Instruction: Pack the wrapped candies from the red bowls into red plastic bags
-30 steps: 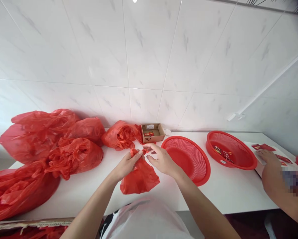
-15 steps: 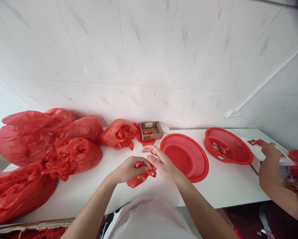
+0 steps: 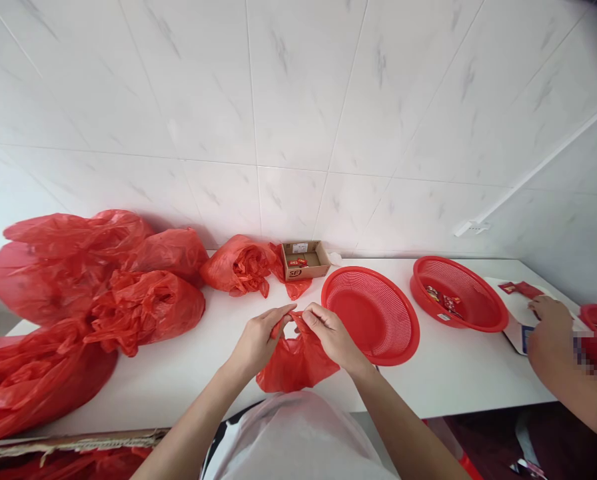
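Between my hands hangs a red plastic bag [image 3: 298, 363], low over the front of the white table. My left hand [image 3: 259, 339] grips one side of its top edge, fingers closed on the plastic. Thumb and fingers of my right hand [image 3: 331, 333] pinch the other side. A small gap shows between the two gripped parts. Just right of my right hand stands a red mesh basket [image 3: 351, 310], with nothing visible inside. Behind my hands, near the wall, sits a small open cardboard box [image 3: 306, 272] with small red packets in it.
Several stuffed red plastic bags [image 3: 148, 307] crowd the table's left side. A second red basket [image 3: 458, 280] holds small packets. At far right a co-worker's hand [image 3: 551, 320] is over a white scale [image 3: 513, 330] with red packets. A carton edge [image 3: 73, 443] lies below left.
The red bag was bunched in my left hand with my right hand open beside it. Now both hands hold its top and it hangs spread out. The co-worker's hand has shifted slightly.
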`<state>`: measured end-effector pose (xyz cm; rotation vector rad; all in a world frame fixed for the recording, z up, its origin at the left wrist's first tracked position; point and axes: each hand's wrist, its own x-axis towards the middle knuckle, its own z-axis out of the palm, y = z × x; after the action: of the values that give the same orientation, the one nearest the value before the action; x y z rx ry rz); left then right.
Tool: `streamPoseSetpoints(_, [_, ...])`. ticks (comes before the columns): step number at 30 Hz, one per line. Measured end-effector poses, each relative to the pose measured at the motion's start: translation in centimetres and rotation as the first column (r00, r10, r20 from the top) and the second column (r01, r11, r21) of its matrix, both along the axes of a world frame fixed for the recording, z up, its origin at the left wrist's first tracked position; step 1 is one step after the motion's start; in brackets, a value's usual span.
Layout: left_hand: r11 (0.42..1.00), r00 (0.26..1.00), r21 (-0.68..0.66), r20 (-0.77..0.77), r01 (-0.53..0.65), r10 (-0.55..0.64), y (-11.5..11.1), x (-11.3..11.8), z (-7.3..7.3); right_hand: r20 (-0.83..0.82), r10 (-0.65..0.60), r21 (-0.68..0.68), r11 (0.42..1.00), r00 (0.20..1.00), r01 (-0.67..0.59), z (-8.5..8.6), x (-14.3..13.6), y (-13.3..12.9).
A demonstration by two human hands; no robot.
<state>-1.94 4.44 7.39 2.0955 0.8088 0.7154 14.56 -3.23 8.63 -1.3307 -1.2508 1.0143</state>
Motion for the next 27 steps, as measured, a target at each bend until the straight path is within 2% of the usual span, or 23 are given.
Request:
streamPoseSetpoints(2, [0.998, 1.0, -0.063, -0.023, -0.008, 0.006, -0.1, -0.7, -0.1, -0.013, -0.1, 0.013, 0.995, 0.995, 0.101, -0.5, 0.8, 0.2])
streamPoseSetpoints(5, [0.991, 0.995, -0.098, -0.056, -0.086, 0.081, -0.3, -2.5, -0.8, -0.039, -0.272, -0.005, 0.962, 0.961, 0.272, -1.9, 3.4, 0.7])
streamPoseSetpoints(8, [0.979, 0.986, -0.123, -0.069, -0.161, 0.154, -0.8, -4.8, -2.1, 0.072, -0.462, -0.005, 0.886, 0.884, 0.464, -4.2, 6.5, 1.3])
streamPoseSetpoints(10, [0.973, 0.984, -0.152, -0.059, -0.175, 0.168, -1.3, -6.0, -2.8, 0.165, -0.517, 0.0, 0.851, 0.84, 0.525, -5.9, 8.0, 1.7])
streamPoseSetpoints(14, [0.959, 0.984, -0.223, -0.06, -0.175, 0.165, -2.3, -6.7, -3.1, 0.218, -0.528, -0.002, 0.84, 0.821, 0.542, -8.1, 8.8, 2.7])
streamPoseSetpoints(17, [0.953, 0.991, -0.272, -0.035, -0.133, 0.128, -2.7, -6.4, -2.7, 0.182, -0.534, -0.074, 0.83, 0.826, 0.553, -8.9, 8.7, 3.4])
streamPoseSetpoints(21, [0.93, 0.988, -0.358, 0.087, -0.087, 0.126, -3.0, -5.6, -3.1, 0.121, -0.508, -0.169, 0.836, 0.853, 0.522, -9.8, 8.0, 3.3])
streamPoseSetpoints(24, [0.862, 0.962, -0.507, 0.23, -0.012, 0.149, -3.5, -4.8, -3.6, 0.052, -0.458, -0.201, 0.866, 0.887, 0.458, -9.7, 6.6, 2.5])
streamPoseSetpoints(27, [0.736, 0.939, -0.667, 0.316, 0.115, 0.139, -4.1, -4.1, -3.7, 0.017, -0.358, -0.156, 0.921, 0.934, 0.356, -8.4, 4.4, 1.6])
